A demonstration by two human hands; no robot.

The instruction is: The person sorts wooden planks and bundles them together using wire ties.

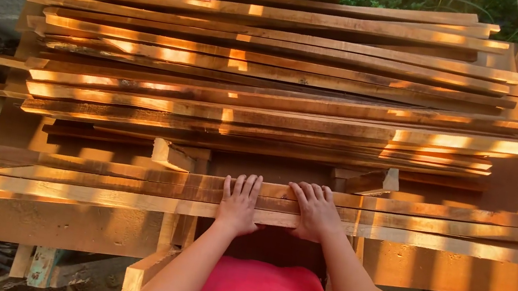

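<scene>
Both hands (239, 204) (315, 211) flat on wooden slats (402, 220)

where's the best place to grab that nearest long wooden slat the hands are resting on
Probably near its middle, from the near edge, about where the left hand and right hand already lie. The nearest slat is long, thin and lies flat crosswise, so a spread two-hand grip there should keep it balanced.

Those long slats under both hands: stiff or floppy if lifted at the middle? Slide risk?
The slats look thin and very long, so the ends would probably sag slightly. They lie loose on each other, so likely to slide apart. The left hand and right hand press flat on top.
</scene>
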